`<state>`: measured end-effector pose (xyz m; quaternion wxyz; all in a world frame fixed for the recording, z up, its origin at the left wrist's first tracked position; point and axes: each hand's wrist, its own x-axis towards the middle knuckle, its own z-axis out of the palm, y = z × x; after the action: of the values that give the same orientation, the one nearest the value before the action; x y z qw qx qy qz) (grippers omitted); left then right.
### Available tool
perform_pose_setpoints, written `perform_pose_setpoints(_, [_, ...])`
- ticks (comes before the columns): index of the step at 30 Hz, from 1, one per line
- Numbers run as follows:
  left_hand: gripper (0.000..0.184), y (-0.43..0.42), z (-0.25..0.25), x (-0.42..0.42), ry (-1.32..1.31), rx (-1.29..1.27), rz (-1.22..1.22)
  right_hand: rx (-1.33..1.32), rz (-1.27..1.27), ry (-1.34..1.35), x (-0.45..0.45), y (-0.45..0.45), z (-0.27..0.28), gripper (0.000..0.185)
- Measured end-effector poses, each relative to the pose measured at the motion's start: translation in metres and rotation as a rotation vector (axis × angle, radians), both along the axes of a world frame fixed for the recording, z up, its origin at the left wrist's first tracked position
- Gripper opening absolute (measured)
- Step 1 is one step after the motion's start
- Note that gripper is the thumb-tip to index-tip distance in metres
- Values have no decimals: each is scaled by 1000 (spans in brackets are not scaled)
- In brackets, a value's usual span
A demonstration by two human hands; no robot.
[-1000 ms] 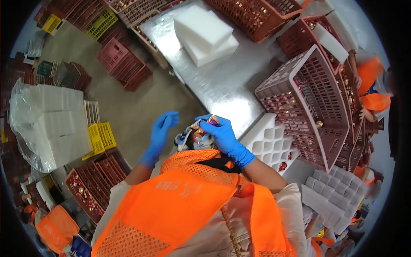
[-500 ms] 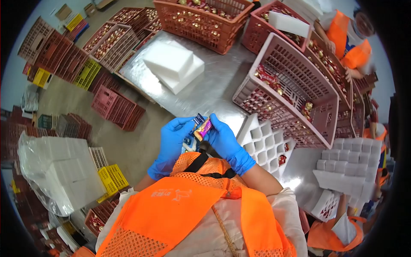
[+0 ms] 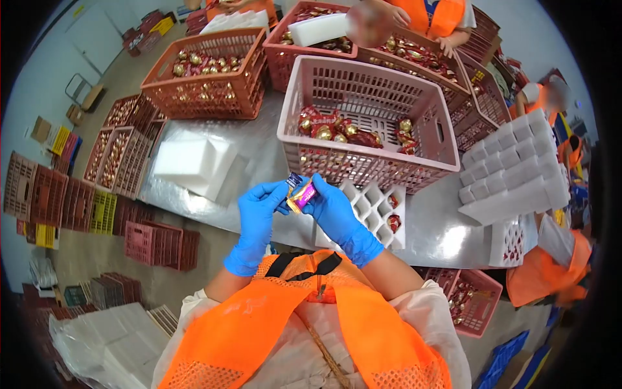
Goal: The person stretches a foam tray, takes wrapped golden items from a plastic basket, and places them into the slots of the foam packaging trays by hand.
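Note:
In front of my chest, both blue-gloved hands are raised close together near the table's front edge. My left hand (image 3: 258, 211) is closed on a small dark blue wrapped candy (image 3: 294, 180), whose lower part is hidden by the fingers. Between the thumb and fingers of my right hand (image 3: 334, 212) is a small gold-and-purple wrapped candy (image 3: 302, 196). The two wrappers are side by side. Just beyond my right hand lies a white foam tray (image 3: 400, 242) with deep pockets, a few holding red-wrapped pieces (image 3: 394, 223).
A pale pink crate (image 3: 369, 159) with red and gold wrapped candies stands behind the tray. An orange-brown crate (image 3: 201, 97) and white foam blocks (image 3: 188, 162) are at left on the metal table (image 3: 259, 155). Stacked foam trays (image 3: 512, 168) stand right. Co-workers in orange vests (image 3: 447, 16) are across the table.
My view has turned and lifted, so the crates and tray now sit farther left in it. Both hands still hold the two candies; the blue-and-white item beneath them is mostly out of sight.

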<state>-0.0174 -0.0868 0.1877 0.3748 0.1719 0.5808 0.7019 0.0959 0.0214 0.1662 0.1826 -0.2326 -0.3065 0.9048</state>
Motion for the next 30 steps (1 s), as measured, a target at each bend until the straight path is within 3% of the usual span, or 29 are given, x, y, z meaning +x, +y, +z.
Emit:
perform_pose_setpoints(2, [18,9,-6,-4,143,-30,-29,-32,-52,171,-4,4,-11,45])
perform_pose_setpoints(6, [21,39,4,-18,6,104,-81,-12,-46,238,2,30,-16,46])
perform_pose_setpoints(10, [25,75,34,-31,30,163,-93,88,-206,268,11,50,-1,47])
perform_pose_setpoints(14, [25,131,36,-35,58,151,-212,11,-387,208,22,58,4,47])
perform_pose_setpoints(18, [20,186,51,-21,108,212,-276,-4,-391,244,37,61,-8,48])
perform_pose_setpoints(23, [20,234,48,-14,74,226,-280,-36,-574,255,55,83,-2,47])
perform_pose_setpoints(30, [23,259,47,4,36,182,-281,0,-614,260,61,106,3,49])
